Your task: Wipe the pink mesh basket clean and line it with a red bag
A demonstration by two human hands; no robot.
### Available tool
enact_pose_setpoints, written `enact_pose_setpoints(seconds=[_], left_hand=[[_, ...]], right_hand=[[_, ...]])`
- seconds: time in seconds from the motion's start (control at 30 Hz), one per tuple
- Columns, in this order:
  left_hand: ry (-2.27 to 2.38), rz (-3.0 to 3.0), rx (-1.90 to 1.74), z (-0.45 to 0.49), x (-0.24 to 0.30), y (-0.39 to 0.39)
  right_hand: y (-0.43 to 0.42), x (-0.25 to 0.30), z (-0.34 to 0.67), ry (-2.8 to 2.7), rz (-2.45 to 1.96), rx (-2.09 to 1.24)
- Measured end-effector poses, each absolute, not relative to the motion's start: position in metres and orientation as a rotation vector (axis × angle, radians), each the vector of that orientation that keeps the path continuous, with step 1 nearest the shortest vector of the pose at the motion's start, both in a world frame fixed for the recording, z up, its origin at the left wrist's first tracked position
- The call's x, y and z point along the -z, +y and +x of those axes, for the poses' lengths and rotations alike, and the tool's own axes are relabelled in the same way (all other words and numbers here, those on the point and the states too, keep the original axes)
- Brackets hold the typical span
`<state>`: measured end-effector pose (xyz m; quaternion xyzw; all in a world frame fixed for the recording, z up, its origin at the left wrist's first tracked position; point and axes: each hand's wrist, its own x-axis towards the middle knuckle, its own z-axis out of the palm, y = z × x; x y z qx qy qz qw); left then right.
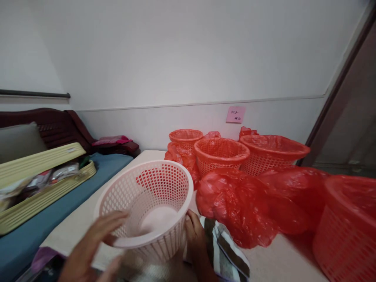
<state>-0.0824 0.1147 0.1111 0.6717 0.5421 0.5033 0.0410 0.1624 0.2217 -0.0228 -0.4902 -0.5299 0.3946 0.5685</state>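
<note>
A pale pink perforated plastic basket (152, 192) is tilted toward me, its opening facing up and back, with nothing in it. My right hand (194, 235) grips its right wall, thumb pressed on the rim. My left hand (94, 243) is at the basket's near left rim, fingers stretched and blurred, touching or just off the edge. A heap of red plastic bags (243, 203) lies just right of the basket.
Several baskets lined with red bags (220, 152) stand at the back and at the right (346, 223). A striped cloth (226, 246) lies under my right hand. A yellow crate (44, 184) sits on a blue mattress to the left. A pink note (235, 114) sticks on the wall.
</note>
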Motion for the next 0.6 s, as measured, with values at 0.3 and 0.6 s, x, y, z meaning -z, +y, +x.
enact_pose_setpoints(seconds=[0.3,0.6], left_hand=[[1.56,2.954,-1.02,-0.058,-0.118,0.119],[1.71,2.068,-1.357,-0.065,-0.128,0.098]], right_hand=[[0.211,0.03,0.191,-1.553,-1.598,-0.611],[0.184,0.046,0.214,-1.907,-2.057,-0.215]])
